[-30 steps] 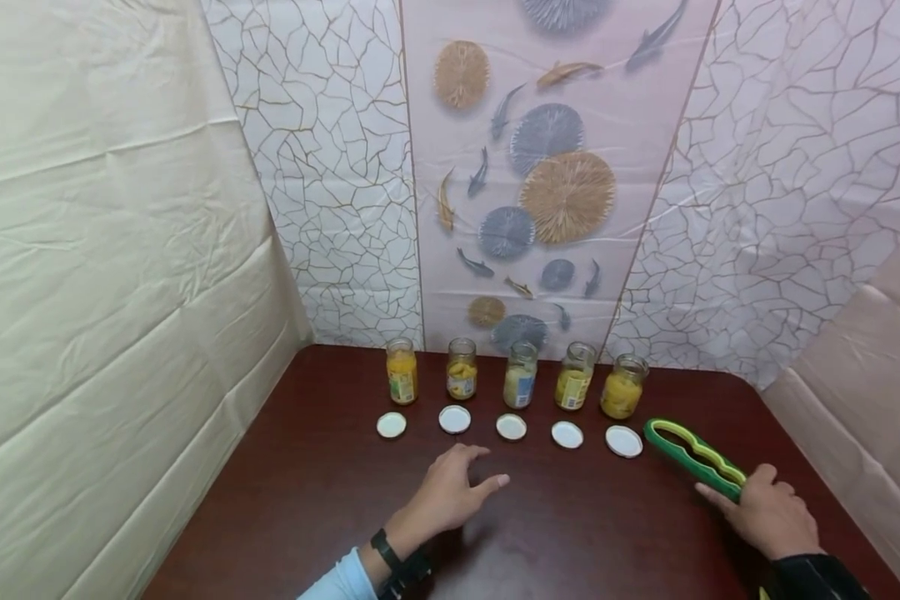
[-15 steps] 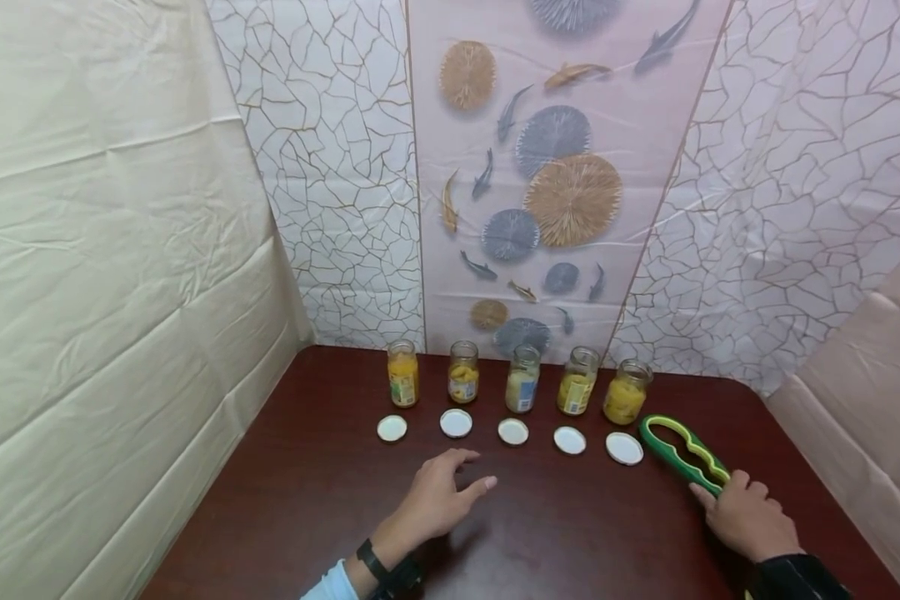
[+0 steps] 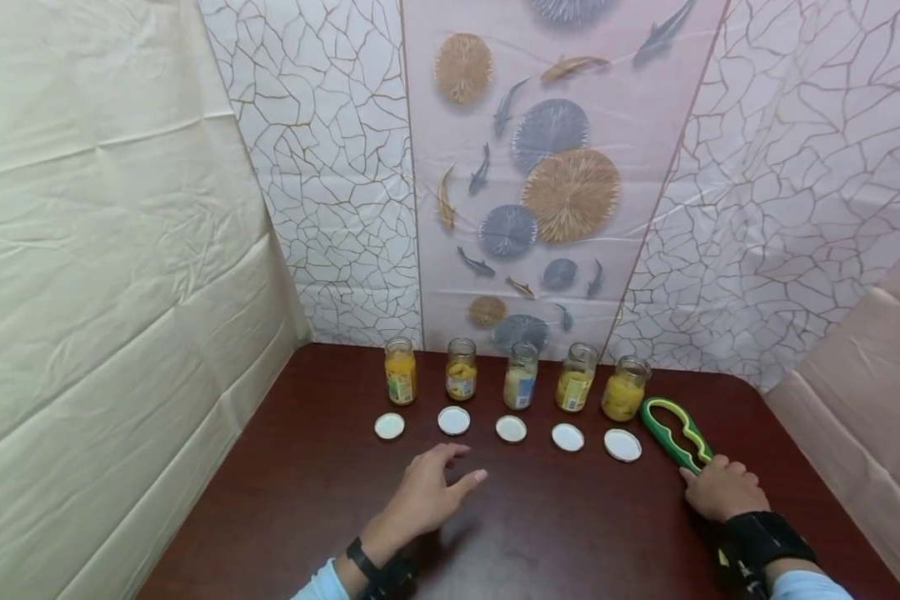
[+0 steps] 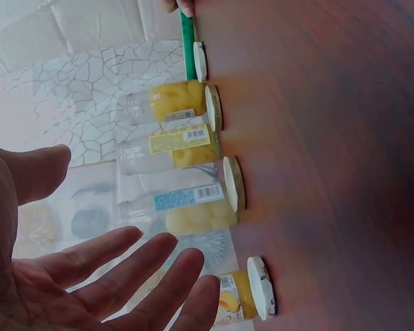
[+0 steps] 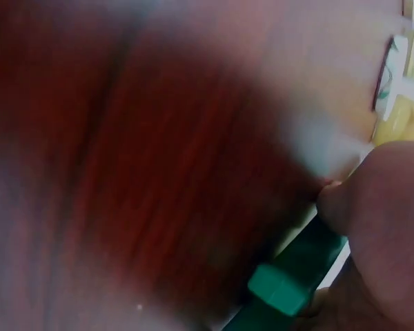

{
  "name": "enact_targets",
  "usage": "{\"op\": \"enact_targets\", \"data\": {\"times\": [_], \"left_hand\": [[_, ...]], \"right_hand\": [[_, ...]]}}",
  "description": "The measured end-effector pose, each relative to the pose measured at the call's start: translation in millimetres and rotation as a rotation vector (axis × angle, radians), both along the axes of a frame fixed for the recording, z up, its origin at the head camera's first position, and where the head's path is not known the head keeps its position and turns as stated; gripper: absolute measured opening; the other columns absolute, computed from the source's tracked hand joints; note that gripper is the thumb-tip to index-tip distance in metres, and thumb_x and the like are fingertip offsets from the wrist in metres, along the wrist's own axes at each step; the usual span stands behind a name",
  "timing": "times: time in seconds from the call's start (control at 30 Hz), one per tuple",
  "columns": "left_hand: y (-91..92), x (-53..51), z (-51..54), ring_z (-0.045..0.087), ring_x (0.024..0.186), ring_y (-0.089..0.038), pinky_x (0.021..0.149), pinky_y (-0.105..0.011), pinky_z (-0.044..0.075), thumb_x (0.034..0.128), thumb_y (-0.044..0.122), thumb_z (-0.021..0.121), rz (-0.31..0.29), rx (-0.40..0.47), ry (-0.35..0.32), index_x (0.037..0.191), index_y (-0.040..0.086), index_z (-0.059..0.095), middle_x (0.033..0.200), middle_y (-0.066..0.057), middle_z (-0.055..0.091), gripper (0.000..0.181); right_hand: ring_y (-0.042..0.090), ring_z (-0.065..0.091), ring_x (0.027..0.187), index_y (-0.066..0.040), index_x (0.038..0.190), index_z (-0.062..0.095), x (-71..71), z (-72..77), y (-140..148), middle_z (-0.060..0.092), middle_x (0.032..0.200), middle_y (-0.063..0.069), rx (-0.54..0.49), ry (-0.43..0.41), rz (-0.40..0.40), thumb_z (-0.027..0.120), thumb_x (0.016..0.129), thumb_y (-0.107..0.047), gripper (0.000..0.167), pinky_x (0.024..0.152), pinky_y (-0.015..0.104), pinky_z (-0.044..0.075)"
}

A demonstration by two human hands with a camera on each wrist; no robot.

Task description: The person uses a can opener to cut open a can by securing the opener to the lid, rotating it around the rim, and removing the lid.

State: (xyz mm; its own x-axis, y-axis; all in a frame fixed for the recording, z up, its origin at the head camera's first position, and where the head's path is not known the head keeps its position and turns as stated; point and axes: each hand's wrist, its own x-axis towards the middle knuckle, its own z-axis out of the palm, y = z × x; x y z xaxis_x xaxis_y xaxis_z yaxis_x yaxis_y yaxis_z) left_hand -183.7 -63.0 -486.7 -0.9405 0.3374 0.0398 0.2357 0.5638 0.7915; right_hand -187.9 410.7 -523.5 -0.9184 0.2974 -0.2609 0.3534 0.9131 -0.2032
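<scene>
My right hand (image 3: 726, 490) grips the near end of a green jar opener (image 3: 667, 433) with a wavy yellow-green inner edge, at the table's right side. In the right wrist view its green handle (image 5: 283, 286) lies under the thumb. My left hand (image 3: 423, 496) hovers over the middle of the table with thumb and fingers spread, holding nothing; the left wrist view shows its fingers (image 4: 152, 276) extended. Several uncapped glass jars of yellow and pale fruit stand in a row at the back, among them the rightmost jar (image 3: 624, 392) and the leftmost jar (image 3: 401, 375).
In front of the jars lies a row of round white lids, from the leftmost lid (image 3: 389, 426) to the rightmost lid (image 3: 622, 445). The dark red table (image 3: 540, 533) meets a patterned cloth backdrop (image 3: 345, 208). Pale fabric walls (image 3: 135, 333) flank both sides.
My right hand has moved left and away from me with the jar opener, which now lies nearer the rightmost jar. The left hand has shifted slightly left. Jars and lids stay put.
</scene>
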Motion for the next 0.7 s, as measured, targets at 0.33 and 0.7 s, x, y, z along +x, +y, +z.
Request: {"op": "enact_targets", "data": {"times": [0.33, 0.7], "left_hand": [[-12.6, -0.7, 8.7, 0.065, 0.128, -0.039, 0.1, -0.059, 0.057, 0.1018, 0.052, 0.07, 0.022, -0.022, -0.004, 0.144, 0.014, 0.066, 0.144, -0.014, 0.068, 0.057], [-22.7, -4.5, 6.6, 0.065, 0.127, -0.038, 0.096, -0.057, 0.057, 0.1023, 0.052, 0.069, 0.051, -0.06, 0.039, 0.139, 0.017, 0.068, 0.14, -0.015, 0.068, 0.05]], "right_hand": [[0.066, 0.055, 0.11, 0.03, 0.13, 0.032, -23.4, -7.2, 21.8, 0.044, 0.12, 0.053, 0.006, -0.052, -0.046, 0.043, 0.107, -0.05, 0.084, 0.094, 0.07, 0.052], [0.066, 0.057, 0.114, 0.031, 0.138, 0.028, -39.5, 3.0, 26.4, 0.045, 0.13, 0.055, -0.003, -0.048, -0.111, 0.041, 0.106, -0.052, 0.09, 0.097, 0.068, 0.053]]}}
